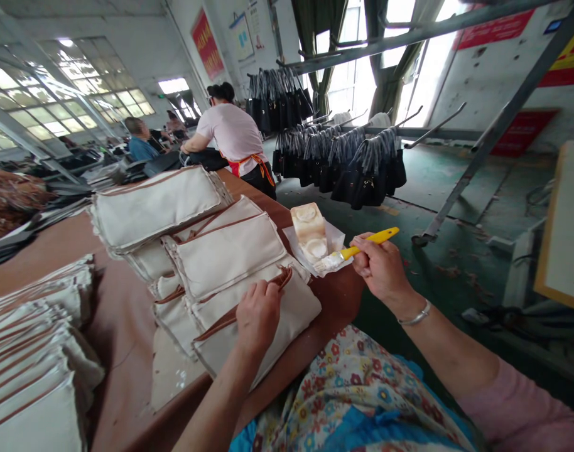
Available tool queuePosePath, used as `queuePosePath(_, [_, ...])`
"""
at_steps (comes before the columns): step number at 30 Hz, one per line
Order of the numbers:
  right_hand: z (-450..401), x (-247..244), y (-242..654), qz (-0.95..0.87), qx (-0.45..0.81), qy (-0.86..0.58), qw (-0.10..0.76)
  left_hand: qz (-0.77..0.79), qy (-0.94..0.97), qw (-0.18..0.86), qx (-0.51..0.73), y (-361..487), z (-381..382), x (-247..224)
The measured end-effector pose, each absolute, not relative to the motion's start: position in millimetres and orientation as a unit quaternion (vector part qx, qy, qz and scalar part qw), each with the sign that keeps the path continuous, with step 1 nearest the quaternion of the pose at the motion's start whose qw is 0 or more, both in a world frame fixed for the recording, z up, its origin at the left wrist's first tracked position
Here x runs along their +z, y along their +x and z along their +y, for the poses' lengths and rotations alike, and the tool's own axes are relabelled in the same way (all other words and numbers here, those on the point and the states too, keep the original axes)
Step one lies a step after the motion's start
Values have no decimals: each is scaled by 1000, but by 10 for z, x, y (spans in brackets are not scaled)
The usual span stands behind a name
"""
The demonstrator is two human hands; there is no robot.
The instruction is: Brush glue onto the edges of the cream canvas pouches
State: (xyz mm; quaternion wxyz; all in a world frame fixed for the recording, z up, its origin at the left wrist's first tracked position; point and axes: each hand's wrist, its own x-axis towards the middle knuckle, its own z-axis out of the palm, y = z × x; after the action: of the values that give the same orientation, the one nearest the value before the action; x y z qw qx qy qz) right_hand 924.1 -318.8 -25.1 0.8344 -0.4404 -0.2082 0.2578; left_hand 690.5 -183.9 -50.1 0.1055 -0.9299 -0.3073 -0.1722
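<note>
My right hand (381, 267) is closed around the yellow handle of a paintbrush (372, 240). The brush's bristles are coated in white paste and rest at the near end of an open tub (308, 223), which holds more white paste and lies on a white sheet (335, 237). On the nearest cream fabric pouch (294, 314), my left hand (259, 314) grips the brown-trimmed opening, its fingertips partly hidden in the fold. More cream pouches (225, 254) with brown trim are piled just beyond it.
Another stack of pouches (32, 370) lies at the left of the brown-covered table (122, 314). A co-worker (233, 129) stands at its far end. Black bags (362, 166) hang from a metal rack (456, 179) on the right. A wood-edged board (564, 232) is at far right.
</note>
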Motion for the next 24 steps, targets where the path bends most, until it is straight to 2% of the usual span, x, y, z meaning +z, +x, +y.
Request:
queuePosePath(4, [-3376, -147, 9244, -229, 255, -427, 837, -253, -912, 159, -282, 6511, -2099, -506])
queuePosePath(9, [-3441, -32, 9211, -222, 255, -408, 848, -271, -917, 149, -253, 6455, -2199, -400])
queuePosePath(12, [-3436, -25, 9193, -226, 263, -402, 847, -322, -922, 84, -199, 6618, -2093, -333])
queuePosePath(18, [-3426, -112, 9170, -229, 273, -407, 841, -376, -916, -142, -21, 7108, -1545, -376])
queuePosePath(24, [-3333, -208, 9158, -219, 280, -423, 833, -422, -887, -187, -21, 7463, -1239, -589])
